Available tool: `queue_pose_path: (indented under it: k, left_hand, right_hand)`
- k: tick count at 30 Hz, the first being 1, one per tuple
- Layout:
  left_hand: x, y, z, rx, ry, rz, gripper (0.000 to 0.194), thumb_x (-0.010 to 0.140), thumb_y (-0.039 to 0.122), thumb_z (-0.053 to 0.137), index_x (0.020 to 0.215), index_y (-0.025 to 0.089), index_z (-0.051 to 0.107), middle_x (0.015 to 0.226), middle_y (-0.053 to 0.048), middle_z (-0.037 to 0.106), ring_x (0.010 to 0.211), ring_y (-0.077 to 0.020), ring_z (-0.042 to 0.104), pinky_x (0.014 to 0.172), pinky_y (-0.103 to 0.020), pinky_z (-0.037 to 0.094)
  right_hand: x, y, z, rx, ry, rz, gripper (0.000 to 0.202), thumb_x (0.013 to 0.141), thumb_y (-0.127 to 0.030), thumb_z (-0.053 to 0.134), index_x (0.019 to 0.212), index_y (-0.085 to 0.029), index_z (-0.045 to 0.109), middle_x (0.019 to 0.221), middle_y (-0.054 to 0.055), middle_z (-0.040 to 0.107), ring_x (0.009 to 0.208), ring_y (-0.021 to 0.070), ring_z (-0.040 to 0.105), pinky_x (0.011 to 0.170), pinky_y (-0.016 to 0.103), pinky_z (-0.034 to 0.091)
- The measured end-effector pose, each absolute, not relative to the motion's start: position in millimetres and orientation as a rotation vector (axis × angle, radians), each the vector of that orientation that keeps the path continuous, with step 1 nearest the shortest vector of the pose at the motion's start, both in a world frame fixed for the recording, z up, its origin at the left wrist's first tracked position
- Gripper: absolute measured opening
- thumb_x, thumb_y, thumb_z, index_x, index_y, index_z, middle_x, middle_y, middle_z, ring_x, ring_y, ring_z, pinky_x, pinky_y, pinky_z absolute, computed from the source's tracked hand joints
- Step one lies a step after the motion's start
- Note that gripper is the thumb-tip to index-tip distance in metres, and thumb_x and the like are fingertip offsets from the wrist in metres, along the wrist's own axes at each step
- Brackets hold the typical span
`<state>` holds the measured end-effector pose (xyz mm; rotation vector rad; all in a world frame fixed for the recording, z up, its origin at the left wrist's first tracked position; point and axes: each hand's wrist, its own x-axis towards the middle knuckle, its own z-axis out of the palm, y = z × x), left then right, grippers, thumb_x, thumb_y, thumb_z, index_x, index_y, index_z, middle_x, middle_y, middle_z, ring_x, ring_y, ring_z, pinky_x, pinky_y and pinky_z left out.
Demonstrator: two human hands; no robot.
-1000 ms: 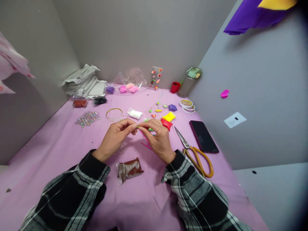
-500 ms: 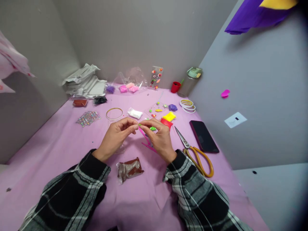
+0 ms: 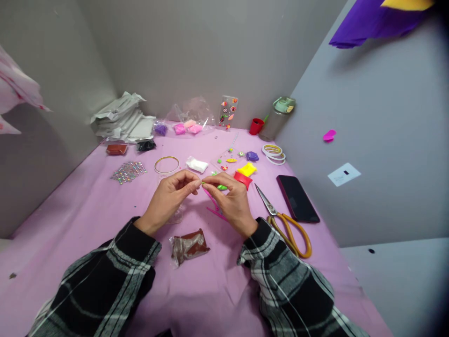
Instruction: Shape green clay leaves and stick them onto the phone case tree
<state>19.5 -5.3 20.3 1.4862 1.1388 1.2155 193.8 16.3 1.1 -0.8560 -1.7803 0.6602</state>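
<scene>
My left hand [image 3: 170,197] and my right hand [image 3: 231,199] meet fingertip to fingertip above the middle of the table. Between the pinched thumbs and forefingers is a tiny piece of green clay [image 3: 202,183], mostly covered by the fingers. Below my right palm a pink plastic tool [image 3: 215,209] shows in part. A green clay packet [image 3: 222,187] peeks out behind the right fingers, with a red clay packet [image 3: 242,179] just beyond. Nearer my body lies an opened brown clay packet [image 3: 190,248] in crumpled clear wrap.
Scissors [image 3: 280,220] and a phone [image 3: 298,198] lie on the right. Farther back are a white packet [image 3: 197,164], a yellow packet [image 3: 247,169], tape rolls [image 3: 273,153], a bangle [image 3: 166,164] and a gem sheet [image 3: 128,172]. A bottle [image 3: 277,119] stands by the back wall.
The fingertips have closed a little more over the green clay, so less of it shows. Both hands stay in nearly the same place.
</scene>
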Motion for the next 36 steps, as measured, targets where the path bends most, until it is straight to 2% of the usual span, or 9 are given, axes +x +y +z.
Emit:
queue_pose_path:
  k: [5,13,21,31,36]
  left_hand:
    - [19.9,-4.8,20.3,1.472,1.142,1.200,0.015,0.086,0.035,0.069,0.086,0.020,0.069,0.081,0.000,0.065,0.075,-0.0157,0.059,0.073,-0.027,0.048]
    - [17.4,-2.4,16.5,1.498,1.140,1.145,0.020,0.088,0.038,0.067,0.082,0.019,0.069,0.077,0.000,0.063,0.075,-0.0162,0.058,0.073,-0.028,0.046]
    - [18.4,-3.5,18.0,1.501,1.148,1.169,0.020,0.089,0.037,0.066,0.077,0.020,0.067,0.075,0.001,0.061,0.074,-0.0159,0.057,0.074,-0.028,0.044]
    - [17.0,-2.8,18.0,1.494,1.162,1.178,0.022,0.089,0.039,0.065,0.079,0.020,0.067,0.077,0.000,0.062,0.075,-0.0168,0.059,0.073,-0.029,0.047]
    - [18.7,-4.0,18.1,1.452,1.110,1.194,0.017,0.086,0.036,0.070,0.088,0.020,0.067,0.081,0.001,0.063,0.076,-0.0154,0.059,0.074,-0.028,0.046]
  right_hand:
    - [194.4,16.4,1.2,-0.878,-1.787,0.647,0.007,0.090,-0.020,0.070,0.088,-0.025,0.074,0.084,0.001,0.072,0.080,0.0173,0.064,0.077,0.034,0.052]
    - [193.8,15.7,3.6,-0.865,-1.813,0.603,0.006,0.091,-0.021,0.070,0.089,-0.024,0.075,0.087,0.002,0.074,0.085,0.0185,0.066,0.081,0.035,0.052]
    - [194.3,16.5,-0.2,-0.875,-1.779,0.638,0.008,0.089,-0.022,0.071,0.096,-0.025,0.074,0.093,0.003,0.074,0.084,0.0180,0.066,0.079,0.035,0.053]
    - [193.6,16.1,4.8,-0.869,-1.708,0.811,0.007,0.089,-0.017,0.068,0.086,-0.022,0.071,0.084,0.000,0.071,0.078,0.0142,0.063,0.076,0.029,0.052]
    - [193.7,15.5,6.8,-0.879,-1.693,0.838,0.008,0.088,-0.016,0.067,0.082,-0.021,0.071,0.080,-0.001,0.070,0.076,0.0137,0.062,0.074,0.028,0.051]
